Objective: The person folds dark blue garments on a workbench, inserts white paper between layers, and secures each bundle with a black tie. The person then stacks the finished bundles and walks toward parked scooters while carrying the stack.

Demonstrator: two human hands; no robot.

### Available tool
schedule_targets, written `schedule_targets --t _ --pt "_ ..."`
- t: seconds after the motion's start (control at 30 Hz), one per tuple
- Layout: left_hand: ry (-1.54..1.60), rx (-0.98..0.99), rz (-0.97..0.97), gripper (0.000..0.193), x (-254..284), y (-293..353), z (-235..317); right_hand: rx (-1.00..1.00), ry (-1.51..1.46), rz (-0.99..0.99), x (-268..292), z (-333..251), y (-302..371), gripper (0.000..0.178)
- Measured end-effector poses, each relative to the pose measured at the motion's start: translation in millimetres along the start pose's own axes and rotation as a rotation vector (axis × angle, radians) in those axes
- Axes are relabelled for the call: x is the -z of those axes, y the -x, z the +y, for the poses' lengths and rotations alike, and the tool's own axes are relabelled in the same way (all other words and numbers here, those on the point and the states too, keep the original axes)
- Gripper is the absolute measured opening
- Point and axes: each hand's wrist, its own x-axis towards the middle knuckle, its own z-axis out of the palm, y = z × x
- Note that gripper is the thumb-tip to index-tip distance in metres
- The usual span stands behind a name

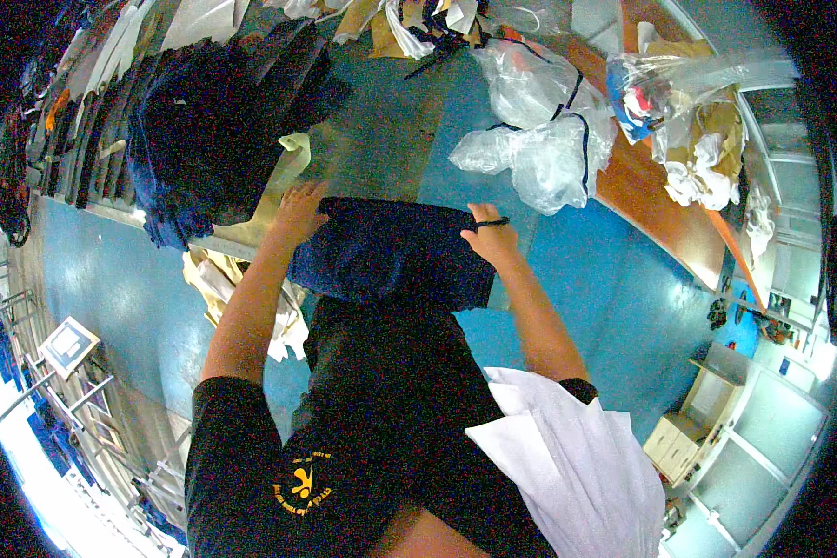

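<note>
A folded bundle of dark blue cloth (pixel 395 249) lies in front of my body at the near edge of the work table. My left hand (pixel 299 212) grips its left end, the fingers curled at the far corner. At the opposite end, my right hand (pixel 490 238) holds the right edge with bent fingers. A thin black band (pixel 493 221) crosses the fingers of that hand; whether it is a tie or something else cannot be made out. White sheets (pixel 567 456), of cloth or paper, hang by my right arm.
A large heap of dark garments (pixel 205 130) covers the table's left side. Clear plastic bags (pixel 549 130) with black ties lie at the far right, beside a brown board (pixel 656 219). Pale scraps (pixel 223 284) hang below the left edge. A wooden cabinet (pixel 679 442) stands at the right.
</note>
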Motion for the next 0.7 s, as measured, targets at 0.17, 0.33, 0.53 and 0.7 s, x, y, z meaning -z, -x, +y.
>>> schedule_targets --t 0.17,0.33,0.53,0.7 --pt "-0.09 0.055 -0.183 0.049 -39 6 -17 -0.232 0.062 -0.333 -19 23 4 0.045" --pt "0.208 -0.095 -0.069 0.037 -2 -2 -57 -0.188 -0.296 -0.337 44 28 -5 0.047" --pt "0.165 -0.043 0.104 0.034 77 -47 -35 -0.12 0.003 -0.063 101 25 -41 0.048" --pt "-0.189 -0.139 0.101 0.045 50 -18 -43 -0.005 -0.002 0.093 81 10 -12 0.034"
